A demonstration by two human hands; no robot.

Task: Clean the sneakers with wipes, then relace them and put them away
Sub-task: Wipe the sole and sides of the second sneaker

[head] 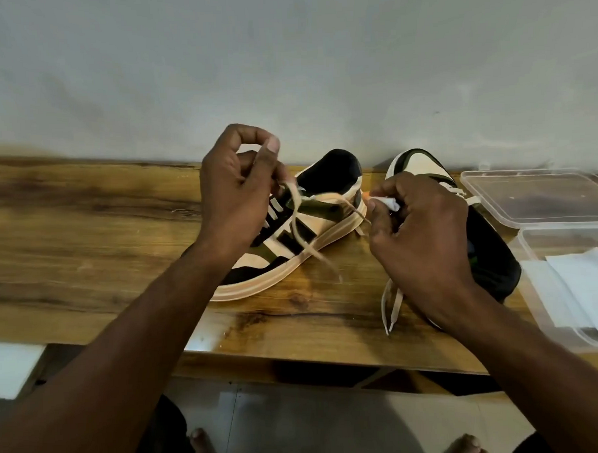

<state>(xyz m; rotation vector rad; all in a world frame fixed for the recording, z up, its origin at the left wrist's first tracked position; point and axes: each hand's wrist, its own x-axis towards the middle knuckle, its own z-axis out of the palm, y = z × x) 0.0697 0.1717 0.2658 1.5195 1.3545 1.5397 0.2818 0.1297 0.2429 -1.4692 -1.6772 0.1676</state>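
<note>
both hands are raised over a wooden tabletop, a little apart from each other, each one closed on a piece of lace. the left hand has its fingers curled and its thumb and forefinger pinched together on a cream lace, which runs down from the grip across the side of the first sneaker and trails off its sole toward the person. this sneaker lies just under and beyond the left hand, cream with black and olive panels and black stripes, its dark heel opening pointing toward the wall.

the right hand pinches a white lace end between thumb and fingertips, just right of the first sneaker's heel. the second sneaker sits mostly behind and under this hand, its cream toe showing beyond the knuckles and its dark body to the right of the wrist. another lace hangs in a loop below the right hand, its tips resting on the tabletop.

right of the right hand stand two clear plastic containers: the far one looks like a lid or shallow tray, the near one holds white wipes. bare feet show on the floor below the tabletop edge.
</note>
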